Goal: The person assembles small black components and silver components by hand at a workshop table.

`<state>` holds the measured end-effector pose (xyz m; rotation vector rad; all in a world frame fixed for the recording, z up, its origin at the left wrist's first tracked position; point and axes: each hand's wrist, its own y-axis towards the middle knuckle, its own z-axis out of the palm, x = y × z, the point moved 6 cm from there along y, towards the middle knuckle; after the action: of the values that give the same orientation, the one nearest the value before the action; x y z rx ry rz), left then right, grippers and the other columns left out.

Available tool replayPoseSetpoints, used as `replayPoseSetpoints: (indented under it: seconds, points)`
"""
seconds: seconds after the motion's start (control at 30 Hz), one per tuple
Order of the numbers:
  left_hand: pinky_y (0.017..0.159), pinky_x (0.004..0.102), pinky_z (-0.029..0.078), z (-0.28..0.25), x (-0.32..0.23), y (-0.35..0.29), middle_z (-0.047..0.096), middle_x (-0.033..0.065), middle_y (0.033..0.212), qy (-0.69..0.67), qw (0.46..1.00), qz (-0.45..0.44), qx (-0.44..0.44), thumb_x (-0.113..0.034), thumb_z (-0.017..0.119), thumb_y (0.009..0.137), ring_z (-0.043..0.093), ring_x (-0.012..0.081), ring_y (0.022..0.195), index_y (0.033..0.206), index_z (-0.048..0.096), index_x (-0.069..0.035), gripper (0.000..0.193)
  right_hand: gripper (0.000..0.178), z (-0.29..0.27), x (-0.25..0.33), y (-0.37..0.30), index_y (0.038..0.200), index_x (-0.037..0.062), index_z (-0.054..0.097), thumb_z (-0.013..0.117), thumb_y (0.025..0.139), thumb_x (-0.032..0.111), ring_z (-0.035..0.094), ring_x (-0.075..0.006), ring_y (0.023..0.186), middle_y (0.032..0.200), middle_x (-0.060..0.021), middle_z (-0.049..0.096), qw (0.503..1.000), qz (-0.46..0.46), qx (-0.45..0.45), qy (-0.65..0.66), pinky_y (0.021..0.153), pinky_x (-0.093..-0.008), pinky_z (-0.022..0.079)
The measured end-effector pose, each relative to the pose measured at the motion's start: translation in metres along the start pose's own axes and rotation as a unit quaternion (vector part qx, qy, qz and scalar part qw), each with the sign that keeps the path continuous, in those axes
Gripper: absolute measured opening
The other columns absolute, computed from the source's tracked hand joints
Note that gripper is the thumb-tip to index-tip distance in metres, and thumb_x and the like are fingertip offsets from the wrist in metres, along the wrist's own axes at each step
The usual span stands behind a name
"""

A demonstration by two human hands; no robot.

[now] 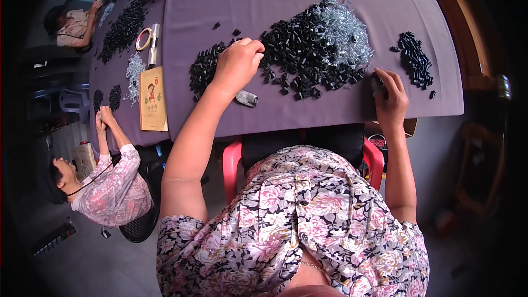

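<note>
My left hand (236, 63) is over the black pieces left of the big heap, its fingers bent and pressed together; whatever is in them is hidden. Small black tube-like plastic parts (291, 44) form that heap, with a pile of small clear parts (344, 30) on its right side. At the table's near edge, right of the heap, my right hand (391, 99) has its fingers curled toward the thumb. A dark grey piece (378, 86) shows there, but I cannot make out what it is. A grey oblong object (246, 98) lies beside my left wrist.
A smaller pile of black parts (415, 60) lies at the right. Left are a yellow booklet (153, 99), a tape roll (143, 39) and a silvery cylinder (154, 44). Two people work along the left side; the nearer one's hands (104, 116) are at the table. Red chair arms (232, 165) flank me.
</note>
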<state>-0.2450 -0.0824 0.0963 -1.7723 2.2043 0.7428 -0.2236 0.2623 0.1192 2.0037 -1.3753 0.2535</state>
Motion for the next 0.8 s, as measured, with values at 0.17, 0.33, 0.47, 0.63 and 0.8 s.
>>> replayPoseSetpoints:
  seconds: [0.17,0.33,0.47,0.63,0.8]
  points:
    - [0.075,0.0394,0.052,0.004,-0.003,-0.002,0.063,0.0110,0.090,0.017,1.000,-0.016,0.018,-0.014,0.064,0.087,0.065,0.0299,0.084,0.096,0.063,-0.004,0.014,0.055,0.001,-0.001,-0.001,0.118,0.0083,0.064,0.058,0.067,-0.013,0.066,-0.0329,0.098,0.111,-0.0119,0.064,1.000,0.003,0.000,0.006,0.084,-0.0377,0.054]
    - [0.074,0.0410,0.051,0.004,-0.013,-0.012,0.062,0.0113,0.089,0.022,1.000,-0.022,0.000,-0.014,0.065,0.087,0.064,0.0306,0.082,0.095,0.059,-0.004,0.014,0.054,0.002,0.000,0.000,0.117,0.0090,0.065,0.058,0.068,-0.012,0.066,-0.0330,0.099,0.111,-0.0112,0.065,1.000,-0.002,0.000,-0.009,0.084,-0.0380,0.054]
    - [0.076,0.0427,0.053,0.007,-0.014,-0.018,0.064,0.0128,0.091,-0.013,1.000,-0.026,-0.004,-0.011,0.067,0.085,0.064,0.0326,0.085,0.092,0.060,-0.004,0.012,0.055,0.002,0.000,-0.001,0.117,0.0089,0.065,0.057,0.067,-0.012,0.066,-0.0331,0.099,0.111,-0.0114,0.065,1.000,-0.010,-0.005,-0.005,0.084,-0.0384,0.054]
    - [0.067,0.0347,0.053,-0.001,-0.019,-0.028,0.066,0.0116,0.089,-0.163,0.982,-0.072,-0.065,-0.006,0.068,0.085,0.065,0.0242,0.073,0.097,0.063,-0.002,0.014,0.059,0.002,-0.003,-0.003,0.120,0.0087,0.065,0.054,0.067,-0.015,0.065,-0.0251,0.092,0.113,-0.0096,0.064,0.999,-0.029,-0.022,-0.011,0.075,-0.0310,0.052]
    - [0.066,0.0362,0.052,0.010,-0.068,-0.046,0.063,0.0101,0.084,-0.205,0.976,0.005,-0.067,-0.006,0.069,0.083,0.063,0.0270,0.072,0.092,0.063,-0.004,0.011,0.054,0.005,-0.004,-0.002,0.118,0.0106,0.065,0.060,0.068,-0.010,0.065,-0.0336,0.098,0.111,-0.0110,0.065,1.000,0.004,-0.005,-0.019,0.083,-0.0389,0.054]
